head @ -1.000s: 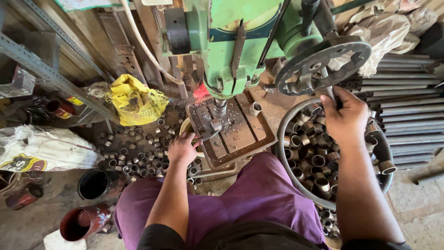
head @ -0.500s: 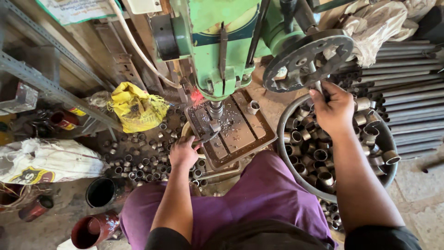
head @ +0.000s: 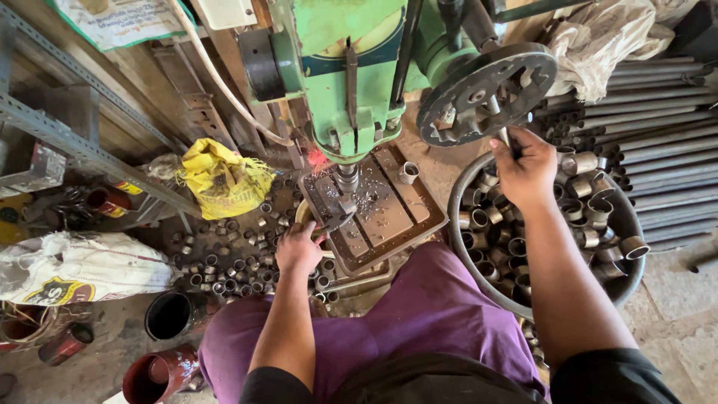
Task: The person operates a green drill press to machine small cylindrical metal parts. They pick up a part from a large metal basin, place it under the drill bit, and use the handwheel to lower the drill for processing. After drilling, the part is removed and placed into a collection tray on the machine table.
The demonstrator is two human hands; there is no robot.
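your right hand has its fingers curled around a spoke handle of the dark feed wheel, upper right of centre. your left hand sits at the left edge of the drill table; its fingers point toward a small metal piece under the spindle, but you cannot tell whether they pinch it. metal chips lie scattered on the table. a single short ring stands on the table's upper right corner. right of your purple lap, a round tub holds many cut tube rings. more rings cover the floor at centre left, below a yellow bag. long pipes stack at the right edge. the green drill press fills the top centre.
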